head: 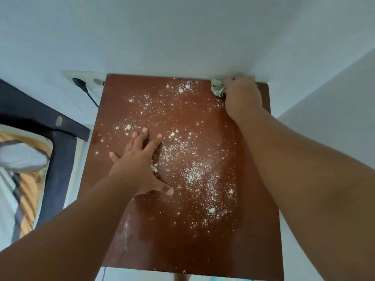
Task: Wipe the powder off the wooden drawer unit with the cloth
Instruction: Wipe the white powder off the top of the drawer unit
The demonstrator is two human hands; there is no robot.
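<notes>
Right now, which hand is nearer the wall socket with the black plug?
Left. The left hand lies flat with fingers spread on the drawer unit top, toward the socket side. The right hand presses the cloth into the far right corner, opposite it.

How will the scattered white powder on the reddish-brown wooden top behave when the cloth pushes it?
The white powder lies loose in specks and clumps, so it will probably smear and scatter. The crumpled pale green cloth in the right hand looks floppy and likely needs several passes.

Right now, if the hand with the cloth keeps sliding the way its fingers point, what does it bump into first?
The wall. The right hand holds the cloth at the unit's far edge, seemingly touching the wall already.
</notes>
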